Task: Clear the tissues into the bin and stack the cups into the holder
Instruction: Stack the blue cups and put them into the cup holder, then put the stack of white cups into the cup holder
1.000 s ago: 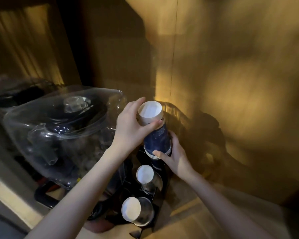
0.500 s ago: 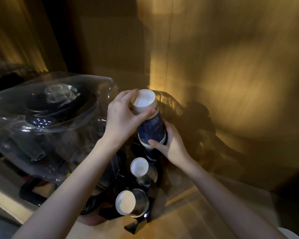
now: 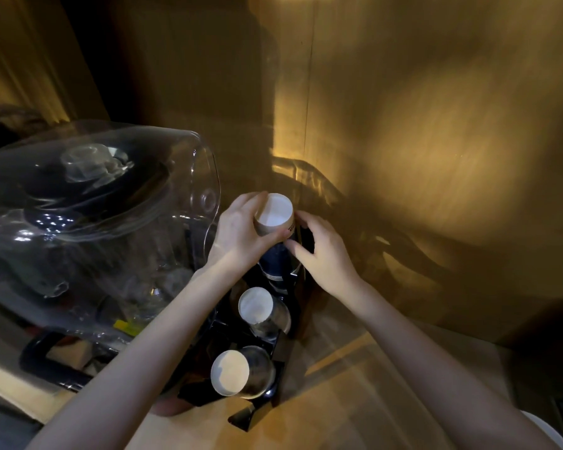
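Wood-panel wall (image 3: 436,141), warm-lit, blurred; largest item, backdrop to all else.

Clear plastic water jug (image 3: 88,222), lying tilted on its stand at left, just beside the holder; not a task item.

Wooden counter (image 3: 355,401), bearing jug stand and holder.

Black cup holder (image 3: 257,414), three slots in a row running away from the wearer. Near slot: inverted cup, white base up (image 3: 230,371). Middle slot: inverted cup (image 3: 255,303). Far slot: stack of navy paper cups (image 3: 275,264), upside down, topped by a brown-banded cup w/ white base (image 3: 273,211).

Left hand (image 3: 241,235), fingers wrapped round the top cup, thumb across its front; closed grip on the cup.

Right hand (image 3: 325,251), loosely curled, fingertips (image 3: 291,245) touching the stack's right side just under the top cup; steadying, not enclosing.

Change vs. 1 s ago: stack sat visibly lower in the far slot, less navy showing below the left hand; right hand had shifted up from the stack's lower rim to nr the top. Judged: cups being pressed down to seat; stacking step nearly done for this slot.

Tissues and bin: not in view, so that part can't be judged. White rounded object at bottom-right edge (image 3: 546,430), unidentified.
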Action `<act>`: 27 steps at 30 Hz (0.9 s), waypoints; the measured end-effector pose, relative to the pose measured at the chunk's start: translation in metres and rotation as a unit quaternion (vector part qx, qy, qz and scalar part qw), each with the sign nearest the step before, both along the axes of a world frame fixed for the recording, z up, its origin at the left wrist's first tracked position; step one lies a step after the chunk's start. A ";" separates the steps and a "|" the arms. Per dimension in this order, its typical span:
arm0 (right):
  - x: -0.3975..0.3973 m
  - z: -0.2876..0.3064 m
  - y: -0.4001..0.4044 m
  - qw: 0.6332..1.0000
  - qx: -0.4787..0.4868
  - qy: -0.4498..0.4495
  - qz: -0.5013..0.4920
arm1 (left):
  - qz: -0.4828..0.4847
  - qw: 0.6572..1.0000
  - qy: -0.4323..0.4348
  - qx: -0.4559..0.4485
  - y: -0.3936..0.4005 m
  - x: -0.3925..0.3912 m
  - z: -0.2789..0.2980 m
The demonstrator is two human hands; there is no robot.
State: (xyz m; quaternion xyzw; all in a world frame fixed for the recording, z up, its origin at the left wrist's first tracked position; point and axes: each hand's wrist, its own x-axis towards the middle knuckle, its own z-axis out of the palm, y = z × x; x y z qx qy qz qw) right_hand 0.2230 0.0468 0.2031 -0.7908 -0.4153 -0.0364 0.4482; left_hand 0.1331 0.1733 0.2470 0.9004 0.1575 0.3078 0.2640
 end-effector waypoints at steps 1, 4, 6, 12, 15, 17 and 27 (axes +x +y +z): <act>0.000 -0.001 -0.001 1.000 -0.008 -0.007 -0.003 | -0.002 1.000 0.007 0.000 0.000 0.001 -0.004; 0.002 -0.005 -0.002 0.999 -0.028 -0.026 -0.009 | -0.010 1.000 0.027 -0.004 0.000 0.003 -0.015; 0.004 -0.008 -0.003 0.999 -0.042 -0.027 -0.010 | -0.016 0.999 0.036 -0.008 0.000 0.003 -0.021; 0.005 -0.020 -0.003 0.997 -0.074 0.004 0.003 | -0.026 0.998 0.055 0.002 -0.002 0.003 -0.036; 0.004 -0.026 -0.003 0.996 -0.087 0.014 0.005 | -0.030 0.997 0.065 0.002 -0.001 0.003 -0.042; 0.002 -0.027 -0.004 0.995 -0.101 0.008 0.008 | -0.032 0.997 0.071 0.007 0.000 0.003 -0.045; -0.010 0.005 -0.050 0.950 -0.240 -0.201 -0.016 | -0.021 0.964 0.140 0.224 -0.039 0.006 -0.031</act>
